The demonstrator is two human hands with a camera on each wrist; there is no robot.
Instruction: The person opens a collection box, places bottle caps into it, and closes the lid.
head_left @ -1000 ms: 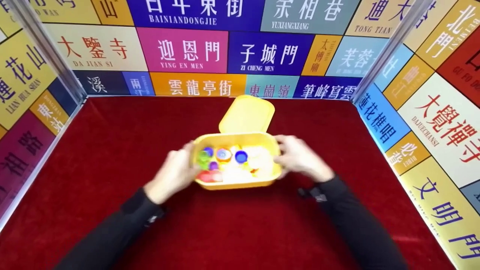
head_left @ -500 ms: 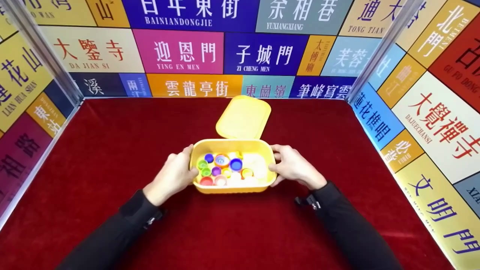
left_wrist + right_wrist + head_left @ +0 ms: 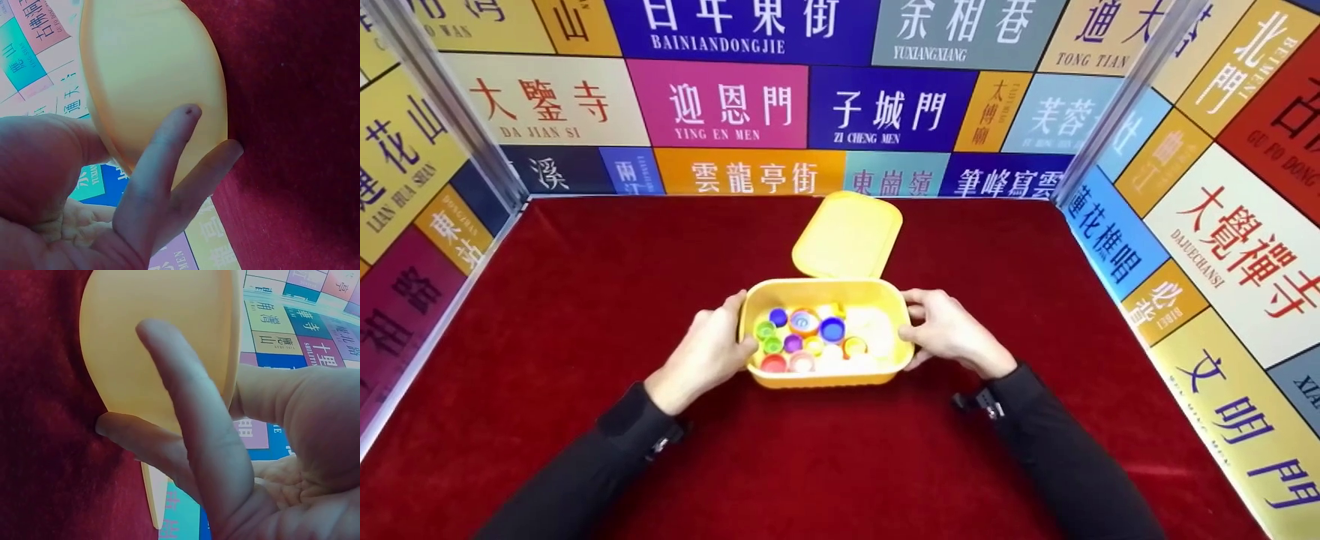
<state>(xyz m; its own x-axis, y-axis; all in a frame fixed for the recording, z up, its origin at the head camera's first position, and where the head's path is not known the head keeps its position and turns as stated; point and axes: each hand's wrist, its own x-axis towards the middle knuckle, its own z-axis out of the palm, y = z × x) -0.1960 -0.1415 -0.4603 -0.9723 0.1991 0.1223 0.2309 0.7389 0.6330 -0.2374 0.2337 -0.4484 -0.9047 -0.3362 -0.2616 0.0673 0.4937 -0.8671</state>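
Observation:
A yellow plastic box (image 3: 825,380) stands uncovered on the red cloth in the head view. Inside lie several small round cap-like pieces (image 3: 832,328) in blue, green, purple, red, orange and white, mostly toward the left half. My left hand (image 3: 701,349) grips the box's left end, thumb over the rim. At the opposite end, my right hand (image 3: 952,334) holds it the same way. Both wrist views show fingers against the outer wall (image 3: 152,62) of the box; the thumb tips are hidden there. Just behind the box lies its yellow lid (image 3: 847,234).
Red cloth (image 3: 840,465) covers the table. Panels with printed signs (image 3: 720,105) stand along the back and both sides, with metal posts (image 3: 1132,105) at the corners. The lid's edge (image 3: 154,495) also shows in the right wrist view.
A second ago the hands and box were blurred in motion and slightly farther back. By half a second ago the box was nearer, and it has stayed still since, gripped by both hands.

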